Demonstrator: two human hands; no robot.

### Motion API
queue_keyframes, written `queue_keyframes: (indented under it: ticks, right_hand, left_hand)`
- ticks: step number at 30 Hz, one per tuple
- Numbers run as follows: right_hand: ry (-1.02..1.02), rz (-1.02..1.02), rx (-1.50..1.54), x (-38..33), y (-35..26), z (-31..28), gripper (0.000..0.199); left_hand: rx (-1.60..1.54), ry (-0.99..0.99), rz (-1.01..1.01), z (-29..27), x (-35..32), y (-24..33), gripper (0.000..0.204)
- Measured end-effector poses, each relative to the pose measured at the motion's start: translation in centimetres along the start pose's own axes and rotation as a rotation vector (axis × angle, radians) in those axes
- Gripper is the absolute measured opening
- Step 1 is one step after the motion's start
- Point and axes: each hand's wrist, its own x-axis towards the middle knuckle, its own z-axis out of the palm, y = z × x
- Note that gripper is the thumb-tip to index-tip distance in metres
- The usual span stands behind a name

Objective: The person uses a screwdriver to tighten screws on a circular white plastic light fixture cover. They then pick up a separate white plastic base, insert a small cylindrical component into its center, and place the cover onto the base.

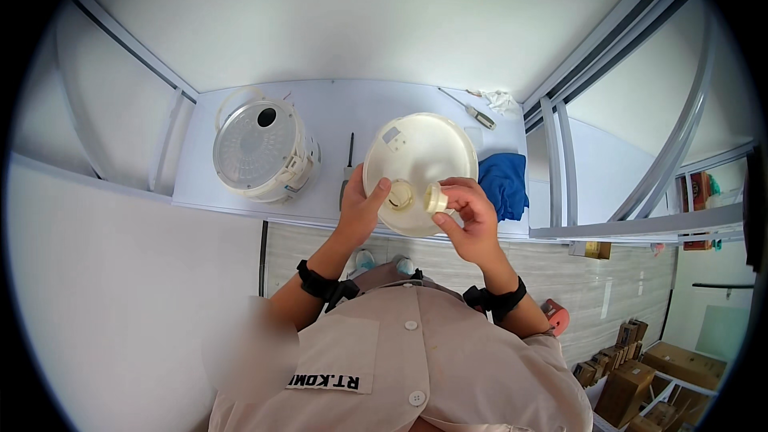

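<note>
My left hand point(362, 206) grips the left edge of a round cream-white appliance lid point(428, 148), with the thumb on its face. A round opening point(399, 195) shows in the lid near that thumb. Between the fingers and thumb of my right hand point(474, 224) is a small cream round cap point(436, 199), held in front of the lid, close to the opening. Whether the cap touches the lid I cannot tell. Just behind my left hand lies a screwdriver point(350, 162), its handle partly covered by the hand.
A white rice cooker body point(256, 152) with a grey top stands on the left of the white table point(336, 104). A second screwdriver point(470, 109) and crumpled white tissue point(500, 101) lie at the back right. A blue cloth point(504, 184) sits beside the lid. Grey frame bars point(560, 160) border the right side.
</note>
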Motion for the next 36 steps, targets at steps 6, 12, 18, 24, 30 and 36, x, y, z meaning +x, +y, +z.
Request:
queue_keyframes:
  ticks: [6,12,18,24,30,36]
  right_hand:
    - [-0.111,-0.169,-0.568,1.4,-1.8,1.7,0.041]
    - [-0.116,-0.205,-0.686,1.9,-2.1,2.3,0.038]
    - [-0.155,-0.182,-0.765,2.3,-1.8,3.0,0.04]
    - [-0.134,-0.191,-0.772,2.7,-1.9,3.6,0.041]
    - [-0.119,-0.185,-0.774,2.7,-1.7,4.1,0.04]
    - [-0.086,-0.142,-0.775,3.0,-2.1,4.6,0.04]
  left_hand:
    - [0.016,-0.007,0.063,0.0,0.3,-0.5,0.051]
    - [0.106,-0.021,0.113,0.0,0.3,-0.1,0.054]
    - [0.106,-0.007,0.151,0.3,0.2,0.3,0.055]
    - [0.136,0.0,0.185,-0.1,0.3,0.3,0.059]
    - [0.145,0.021,0.194,-0.2,0.2,0.1,0.062]
    - [0.16,0.053,0.192,-0.6,0.5,-0.4,0.061]
